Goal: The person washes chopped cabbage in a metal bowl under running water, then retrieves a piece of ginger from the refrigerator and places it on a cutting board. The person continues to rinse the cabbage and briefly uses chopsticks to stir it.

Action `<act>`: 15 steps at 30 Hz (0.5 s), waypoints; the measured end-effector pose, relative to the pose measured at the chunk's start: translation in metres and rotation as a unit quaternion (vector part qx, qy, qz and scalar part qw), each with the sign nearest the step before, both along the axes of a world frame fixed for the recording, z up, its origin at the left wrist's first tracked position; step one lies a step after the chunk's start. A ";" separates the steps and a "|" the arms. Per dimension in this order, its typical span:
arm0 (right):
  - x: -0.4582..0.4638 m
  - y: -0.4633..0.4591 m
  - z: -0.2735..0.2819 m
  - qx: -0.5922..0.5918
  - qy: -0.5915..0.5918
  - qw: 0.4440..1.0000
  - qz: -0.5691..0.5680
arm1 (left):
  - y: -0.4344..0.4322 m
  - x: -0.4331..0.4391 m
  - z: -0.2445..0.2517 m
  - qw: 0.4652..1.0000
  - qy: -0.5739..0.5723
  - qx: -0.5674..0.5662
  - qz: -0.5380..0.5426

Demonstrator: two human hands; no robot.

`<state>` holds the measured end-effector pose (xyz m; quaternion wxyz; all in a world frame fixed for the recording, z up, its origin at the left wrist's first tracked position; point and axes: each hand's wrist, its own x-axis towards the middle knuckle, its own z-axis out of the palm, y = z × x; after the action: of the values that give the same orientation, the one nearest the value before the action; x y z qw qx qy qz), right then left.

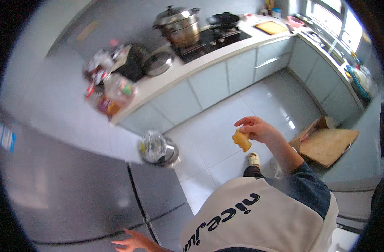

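Note:
My right hand [257, 129] is held out above the tiled floor, pinching a lumpy golden-yellow piece of food [242, 140] between thumb and fingers. The piece hangs downward with a ragged edge; its exact kind cannot be told. Low on the left, my left hand [133, 242] has its fingers spread and holds nothing. It is beside the grey refrigerator [85, 189], near the seam between the upper and lower doors. Whether the fingers touch the door is unclear. Below my right hand, one foot in a cream slipper [253, 159] shows on the floor.
A lined metal bin [171, 151] stands beside the refrigerator. Along the counter are oil bottles [108, 102], a steamer pot [178, 28], a black wok [224, 20] and a cutting board [270, 27]. To the right, a cardboard box [314, 126] and wooden board [330, 145] stand low.

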<state>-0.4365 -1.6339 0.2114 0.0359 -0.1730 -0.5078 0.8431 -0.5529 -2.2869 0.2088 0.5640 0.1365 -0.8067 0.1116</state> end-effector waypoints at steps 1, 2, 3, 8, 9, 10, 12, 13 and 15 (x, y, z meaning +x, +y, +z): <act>0.010 0.014 -0.003 -0.009 -0.019 0.999 -0.038 | 0.021 0.004 -0.020 0.997 -0.057 -0.004 0.049; 0.018 0.032 -0.006 -0.022 -0.027 0.997 -0.068 | 0.051 0.002 -0.041 0.988 -0.116 -0.011 0.099; 0.027 0.049 -0.010 -0.038 -0.035 0.994 -0.099 | 0.088 0.006 -0.066 0.974 -0.210 0.043 0.073; 0.099 0.168 -0.035 -0.069 -0.031 0.958 -0.276 | 0.288 0.018 -0.141 0.865 -0.487 0.064 -0.100; 0.115 0.193 -0.038 -0.074 -0.027 0.946 -0.314 | 0.324 0.005 -0.141 0.839 -0.519 0.060 -0.148; 0.135 0.220 -0.046 -0.076 -0.012 0.934 -0.350 | 0.360 -0.007 -0.145 0.816 -0.544 0.056 -0.187; 0.171 0.268 -0.056 -0.082 -0.011 0.904 -0.420 | 0.424 -0.033 -0.150 0.769 -0.588 0.050 -0.247; 0.188 0.288 -0.062 -0.083 -0.011 0.887 -0.454 | 0.454 -0.047 -0.152 0.744 -0.608 0.045 -0.273; 0.221 0.319 -0.071 -0.106 0.032 0.862 -0.494 | 0.509 -0.061 -0.165 0.712 -0.634 0.036 -0.300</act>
<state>-0.2157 -1.3154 0.1403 0.4454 -0.3770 -0.2624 0.7685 -0.6136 -1.7775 0.0441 -0.0817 -0.1957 -0.9767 -0.0321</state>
